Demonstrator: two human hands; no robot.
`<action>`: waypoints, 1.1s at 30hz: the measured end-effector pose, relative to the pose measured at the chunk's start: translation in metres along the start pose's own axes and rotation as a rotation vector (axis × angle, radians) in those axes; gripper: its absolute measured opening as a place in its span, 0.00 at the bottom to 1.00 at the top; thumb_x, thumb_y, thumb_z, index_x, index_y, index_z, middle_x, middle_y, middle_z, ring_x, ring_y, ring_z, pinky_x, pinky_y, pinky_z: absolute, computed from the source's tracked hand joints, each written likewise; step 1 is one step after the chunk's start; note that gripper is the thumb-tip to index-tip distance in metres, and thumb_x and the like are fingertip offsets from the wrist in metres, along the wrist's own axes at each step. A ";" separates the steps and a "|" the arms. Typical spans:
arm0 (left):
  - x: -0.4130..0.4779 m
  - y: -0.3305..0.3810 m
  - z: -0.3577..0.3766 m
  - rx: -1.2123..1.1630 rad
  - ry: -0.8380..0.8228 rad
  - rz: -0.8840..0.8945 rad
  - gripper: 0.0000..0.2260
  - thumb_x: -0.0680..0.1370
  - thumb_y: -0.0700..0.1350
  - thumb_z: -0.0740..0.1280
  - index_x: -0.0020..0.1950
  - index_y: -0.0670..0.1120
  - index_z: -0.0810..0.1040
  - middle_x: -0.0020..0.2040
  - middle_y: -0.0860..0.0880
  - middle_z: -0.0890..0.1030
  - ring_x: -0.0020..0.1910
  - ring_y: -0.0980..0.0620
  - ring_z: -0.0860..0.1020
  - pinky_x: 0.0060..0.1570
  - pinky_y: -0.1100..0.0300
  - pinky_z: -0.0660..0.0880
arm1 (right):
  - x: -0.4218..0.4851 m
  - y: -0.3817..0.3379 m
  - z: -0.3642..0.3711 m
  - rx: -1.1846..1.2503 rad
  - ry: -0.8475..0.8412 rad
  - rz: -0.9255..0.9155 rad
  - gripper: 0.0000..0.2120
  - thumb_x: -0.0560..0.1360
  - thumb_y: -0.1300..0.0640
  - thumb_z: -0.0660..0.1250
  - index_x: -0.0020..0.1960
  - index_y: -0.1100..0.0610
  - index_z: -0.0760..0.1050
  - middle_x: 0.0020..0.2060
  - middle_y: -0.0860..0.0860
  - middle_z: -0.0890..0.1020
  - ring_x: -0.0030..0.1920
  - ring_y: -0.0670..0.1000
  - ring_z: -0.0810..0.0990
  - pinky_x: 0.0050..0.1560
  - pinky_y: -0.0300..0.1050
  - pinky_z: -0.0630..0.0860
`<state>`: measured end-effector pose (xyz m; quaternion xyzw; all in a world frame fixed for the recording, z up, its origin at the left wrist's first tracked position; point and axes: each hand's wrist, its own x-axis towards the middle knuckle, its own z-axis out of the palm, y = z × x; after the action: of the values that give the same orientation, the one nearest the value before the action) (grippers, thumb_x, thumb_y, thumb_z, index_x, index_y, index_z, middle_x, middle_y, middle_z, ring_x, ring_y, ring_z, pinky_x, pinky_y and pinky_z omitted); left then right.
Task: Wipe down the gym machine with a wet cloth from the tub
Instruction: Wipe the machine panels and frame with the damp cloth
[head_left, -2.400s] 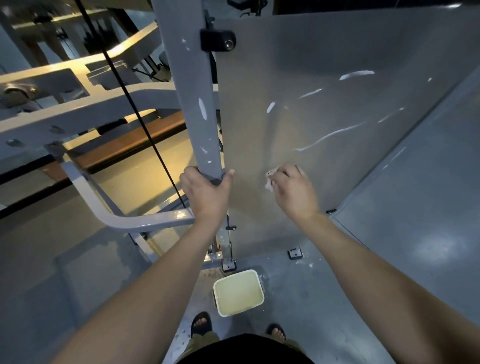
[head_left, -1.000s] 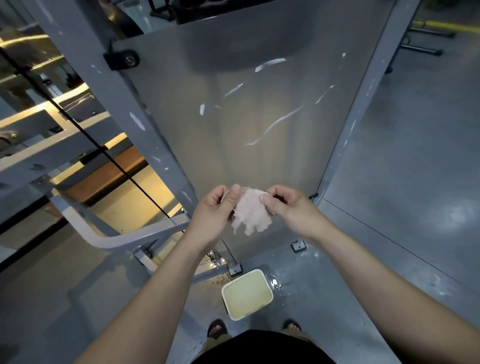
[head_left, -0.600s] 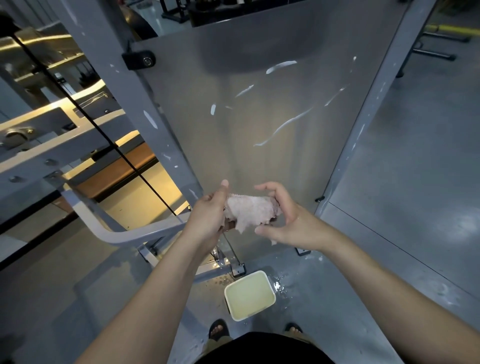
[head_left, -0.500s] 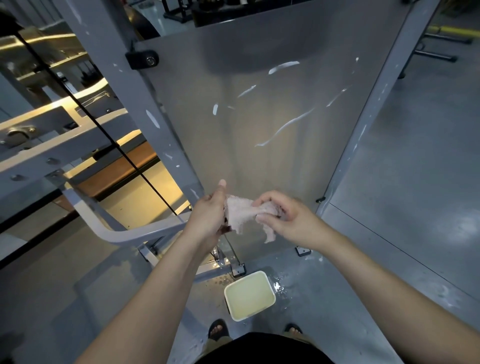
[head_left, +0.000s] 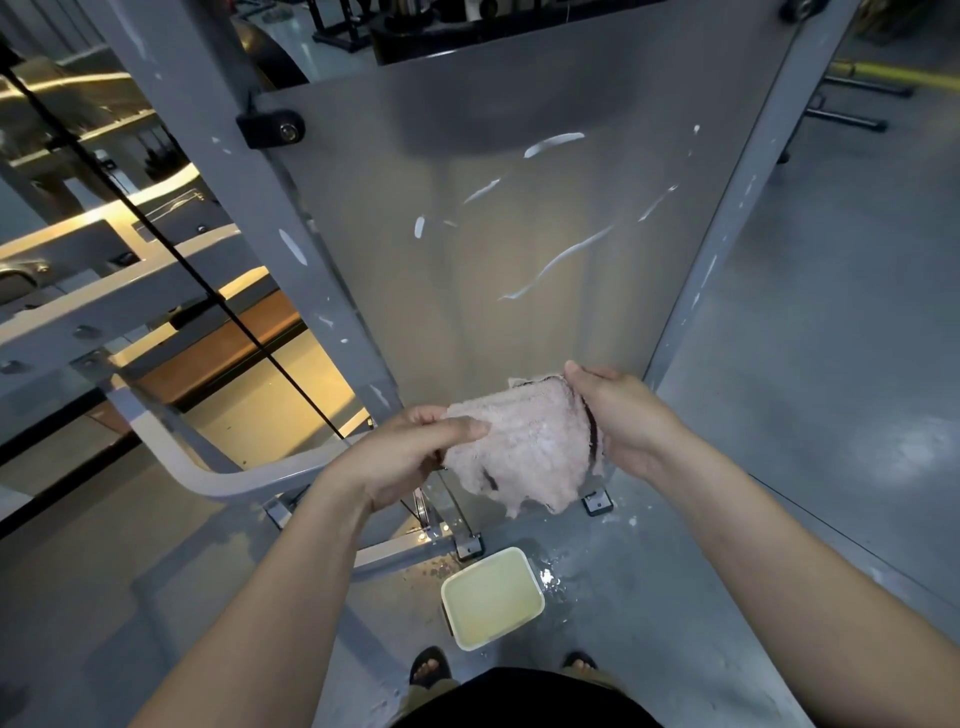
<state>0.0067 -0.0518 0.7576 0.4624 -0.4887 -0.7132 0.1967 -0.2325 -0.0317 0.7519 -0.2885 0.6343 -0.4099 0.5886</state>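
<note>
Both hands hold pale pink cloth (head_left: 524, 447) spread out btwn them in front of grey machine panel (head_left: 493, 234), L hand (head_left: 410, 457) pinching its left edge w/ thumb on top, R hand (head_left: 623, 415) gripping right edge, tub (head_left: 492, 597) w/ yellowish water on floor (head_left: 805, 364) below.

One head-worn camera
It faces forward and steeply down, close above the left hand (head_left: 410, 460) and right hand (head_left: 631, 421).
</note>
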 end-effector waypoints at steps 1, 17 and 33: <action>0.001 -0.001 -0.002 -0.104 0.004 -0.005 0.14 0.72 0.44 0.78 0.49 0.36 0.82 0.47 0.39 0.81 0.45 0.44 0.79 0.48 0.57 0.73 | 0.000 0.000 -0.001 0.052 -0.011 0.013 0.15 0.84 0.50 0.64 0.61 0.61 0.79 0.51 0.54 0.87 0.55 0.55 0.85 0.64 0.53 0.78; 0.013 0.009 0.011 0.296 0.263 0.072 0.10 0.81 0.50 0.70 0.61 0.53 0.82 0.54 0.51 0.84 0.52 0.57 0.82 0.56 0.60 0.77 | -0.011 -0.001 -0.030 -0.259 -0.228 -0.180 0.20 0.77 0.64 0.72 0.66 0.48 0.79 0.52 0.52 0.86 0.50 0.49 0.86 0.54 0.42 0.81; 0.018 0.019 0.021 0.076 0.101 0.082 0.20 0.62 0.45 0.66 0.53 0.44 0.83 0.46 0.42 0.74 0.42 0.45 0.67 0.36 0.57 0.66 | -0.015 -0.021 -0.046 -0.176 -0.373 -0.267 0.13 0.76 0.44 0.71 0.45 0.54 0.75 0.41 0.58 0.74 0.44 0.58 0.70 0.44 0.53 0.63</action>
<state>-0.0233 -0.0631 0.7680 0.4843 -0.5237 -0.6612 0.2324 -0.2779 -0.0214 0.7763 -0.4905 0.5041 -0.3671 0.6087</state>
